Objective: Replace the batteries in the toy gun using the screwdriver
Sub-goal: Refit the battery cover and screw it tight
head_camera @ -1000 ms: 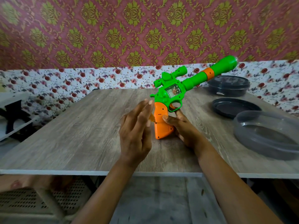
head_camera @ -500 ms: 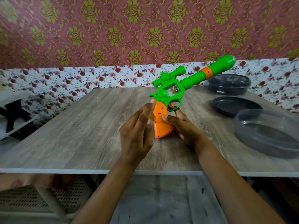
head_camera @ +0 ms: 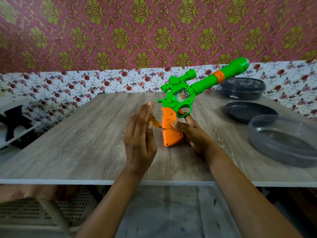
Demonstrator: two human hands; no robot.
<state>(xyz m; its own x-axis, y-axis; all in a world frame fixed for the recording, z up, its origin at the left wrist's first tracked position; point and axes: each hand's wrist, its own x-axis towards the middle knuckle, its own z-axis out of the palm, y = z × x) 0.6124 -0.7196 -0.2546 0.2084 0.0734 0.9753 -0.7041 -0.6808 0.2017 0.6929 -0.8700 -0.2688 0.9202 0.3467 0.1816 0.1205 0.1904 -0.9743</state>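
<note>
A wood-grain table [head_camera: 85, 143] filled the middle of the view, in front of a wall papered in patterns. At its right side sat three round containers: a grey see-through tub [head_camera: 257, 129] nearest, a flat black lid [head_camera: 248, 111] behind it, and a closed black tub [head_camera: 242, 88] at the back. All three lay well apart from the hands.

A green and orange toy gun [head_camera: 181, 95] stood upright near the table's centre, the butt of its orange handle [head_camera: 169, 127] planted on the wood and its green barrel slanting up to the right. It was probably stood this way so the table took the push of the tool.

The right hand [head_camera: 193, 134] gripped the orange handle from the right side, with the thumb across the near face and one finger reaching up to the trigger guard. This looked like a bracing hold, keeping the gun from tipping or turning.

The left hand [head_camera: 139, 140] stood on edge just left of the handle, with its fingers straight and together and its palm facing the gun. It held nothing in a closed fist.

A small amber screwdriver [head_camera: 154, 122] lay nearly level between that flat hand and the gun. Its handle rested against the inner side of the fingers, and its tip met the left edge of the orange handle, likely at the battery cover's screw. The screw itself was too small to make out.
</note>
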